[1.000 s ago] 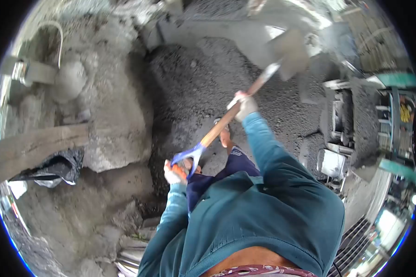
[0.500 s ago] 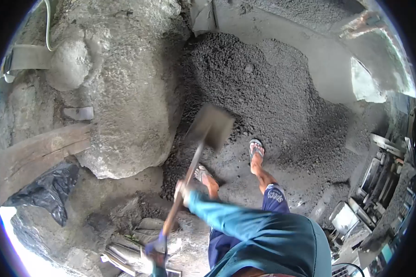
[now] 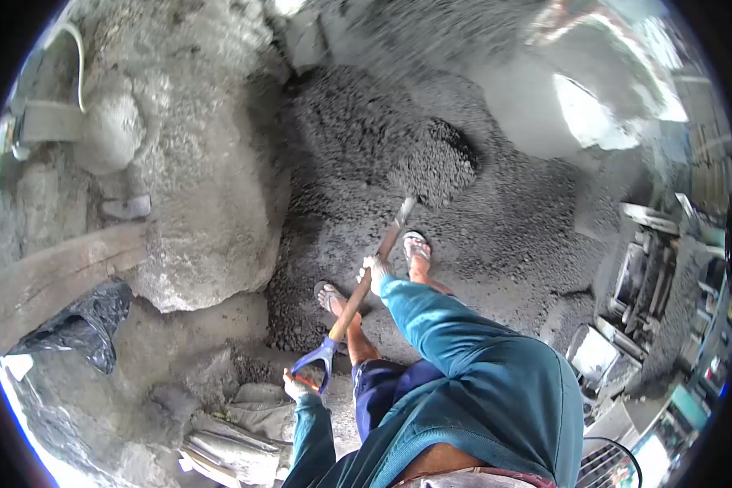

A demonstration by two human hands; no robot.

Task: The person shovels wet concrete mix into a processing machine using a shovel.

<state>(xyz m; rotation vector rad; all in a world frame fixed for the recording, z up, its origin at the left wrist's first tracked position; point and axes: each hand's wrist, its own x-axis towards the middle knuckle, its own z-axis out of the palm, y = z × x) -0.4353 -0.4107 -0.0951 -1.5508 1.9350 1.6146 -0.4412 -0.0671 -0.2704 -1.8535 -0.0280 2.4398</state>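
A long-handled shovel point(image 3: 392, 232) slants up across the head view, its blade hidden under a heap of dark, crumbly gravel-like material point(image 3: 433, 167). My right hand point(image 3: 374, 270) is closed round the wooden shaft, about midway along it. Lower down, my left hand point(image 3: 299, 384) grips the blue D-shaped handle point(image 3: 321, 355) at the shaft's end. The loaded blade is over a large pile of the same dark material point(image 3: 342, 114). My sandalled feet stand apart just below it, one on either side of the shaft.
A big pale rock mass point(image 3: 211, 187) rises along the left. A wooden beam point(image 3: 65, 260) and a black plastic bag point(image 3: 81, 325) lie beside it. Metal parts and scrap point(image 3: 638, 276) are stacked at the right, with a round wire grille point(image 3: 610, 465) at the lower right.
The shovel blade, bare before, now carries a heap of dark material and has moved up and right. Both hands moved along with the shovel, and the camera view shifted.
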